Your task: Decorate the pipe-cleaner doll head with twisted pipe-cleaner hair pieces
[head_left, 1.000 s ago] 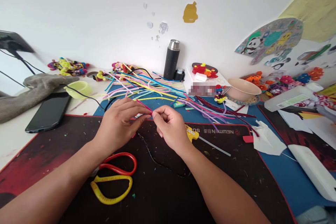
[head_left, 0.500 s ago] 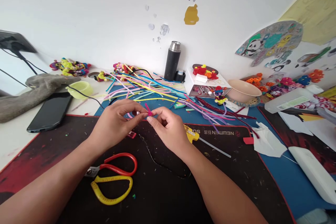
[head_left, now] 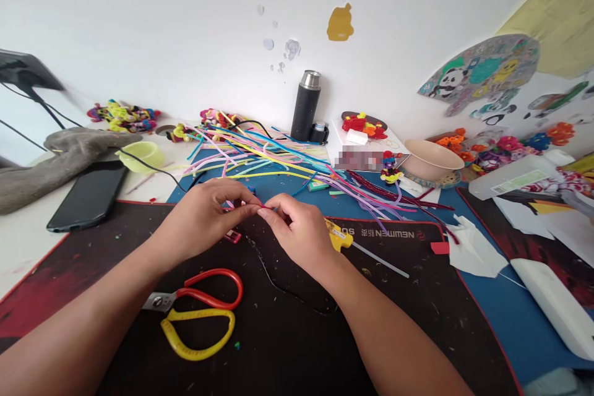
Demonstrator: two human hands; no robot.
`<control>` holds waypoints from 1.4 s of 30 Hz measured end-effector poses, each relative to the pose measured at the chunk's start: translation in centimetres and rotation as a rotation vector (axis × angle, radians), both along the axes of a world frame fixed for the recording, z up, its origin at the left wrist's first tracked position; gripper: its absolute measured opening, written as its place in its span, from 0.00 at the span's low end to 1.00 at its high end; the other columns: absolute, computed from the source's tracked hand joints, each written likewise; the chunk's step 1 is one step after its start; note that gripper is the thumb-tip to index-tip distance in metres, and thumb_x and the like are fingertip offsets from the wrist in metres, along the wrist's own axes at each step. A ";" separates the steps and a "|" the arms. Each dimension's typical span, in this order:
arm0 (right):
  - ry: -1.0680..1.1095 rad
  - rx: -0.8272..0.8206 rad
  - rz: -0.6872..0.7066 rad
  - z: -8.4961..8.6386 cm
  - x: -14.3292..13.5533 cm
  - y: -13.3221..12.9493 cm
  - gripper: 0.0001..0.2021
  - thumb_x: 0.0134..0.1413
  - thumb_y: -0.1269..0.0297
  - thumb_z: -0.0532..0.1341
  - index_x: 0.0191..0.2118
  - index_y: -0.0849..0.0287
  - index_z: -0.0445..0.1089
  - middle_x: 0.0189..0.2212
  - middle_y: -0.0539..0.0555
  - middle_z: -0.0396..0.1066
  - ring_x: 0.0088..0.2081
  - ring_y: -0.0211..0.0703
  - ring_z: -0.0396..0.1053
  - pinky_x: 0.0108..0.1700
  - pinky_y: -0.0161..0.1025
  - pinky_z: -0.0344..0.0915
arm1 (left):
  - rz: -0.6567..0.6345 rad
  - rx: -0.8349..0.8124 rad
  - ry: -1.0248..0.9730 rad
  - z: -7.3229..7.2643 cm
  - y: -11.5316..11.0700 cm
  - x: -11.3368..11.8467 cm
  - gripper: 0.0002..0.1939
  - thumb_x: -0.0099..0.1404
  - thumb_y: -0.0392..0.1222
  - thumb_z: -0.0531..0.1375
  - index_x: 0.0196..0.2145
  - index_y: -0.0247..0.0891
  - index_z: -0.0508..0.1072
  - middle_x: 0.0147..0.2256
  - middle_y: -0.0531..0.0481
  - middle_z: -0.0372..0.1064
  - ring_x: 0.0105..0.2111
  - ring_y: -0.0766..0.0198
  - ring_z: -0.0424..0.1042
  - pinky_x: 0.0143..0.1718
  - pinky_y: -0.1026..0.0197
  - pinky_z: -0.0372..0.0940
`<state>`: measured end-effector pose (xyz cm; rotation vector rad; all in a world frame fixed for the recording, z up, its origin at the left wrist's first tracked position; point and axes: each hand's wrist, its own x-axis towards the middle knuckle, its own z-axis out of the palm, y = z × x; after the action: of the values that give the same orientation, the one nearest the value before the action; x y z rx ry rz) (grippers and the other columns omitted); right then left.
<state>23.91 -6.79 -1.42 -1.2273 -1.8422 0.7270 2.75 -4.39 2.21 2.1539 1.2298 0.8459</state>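
Observation:
My left hand (head_left: 211, 216) and my right hand (head_left: 297, 226) meet over the near side of the mat, thumbs and forefingers pinched together. Between the fingertips is a short magenta pipe cleaner (head_left: 262, 205), almost wholly covered by them. Below my left hand lie scissors (head_left: 241, 288) with one red and one yellow handle, partly under the left forearm. A yellow glue gun (head_left: 338, 236) with a translucent glue stick (head_left: 380, 260) pokes out beside my right hand. Behind both hands spreads a loose pile of coloured pipe cleaners (head_left: 273, 151).
A black flask (head_left: 306, 108) stands by the wall near a white box (head_left: 394, 147) and a beige bowl (head_left: 431, 159). To the left are a phone (head_left: 88, 195) and a green bowl (head_left: 142, 156). A thin black cable (head_left: 283, 291) crosses the dark mat (head_left: 288, 346).
The magenta pipe cleaner's upright end, visible above the fingertips before, is now mostly hidden. My fingertips have drawn closer together. The view has shifted slightly.

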 end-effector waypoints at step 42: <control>-0.035 0.012 0.081 -0.1 0.3 0.3 0.08 0.73 0.60 0.64 0.38 0.54 0.75 0.27 0.47 0.75 0.29 0.39 0.68 0.35 0.35 0.57 | -0.027 0.076 -0.019 -0.7 0.2 -0.1 0.15 0.72 0.54 0.65 0.34 0.45 0.85 0.36 0.49 0.84 0.38 0.53 0.80 0.44 0.55 0.72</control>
<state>24.25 -6.48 -1.48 -1.1695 -1.9320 0.7417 2.65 -4.16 1.55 2.2119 1.1746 0.9133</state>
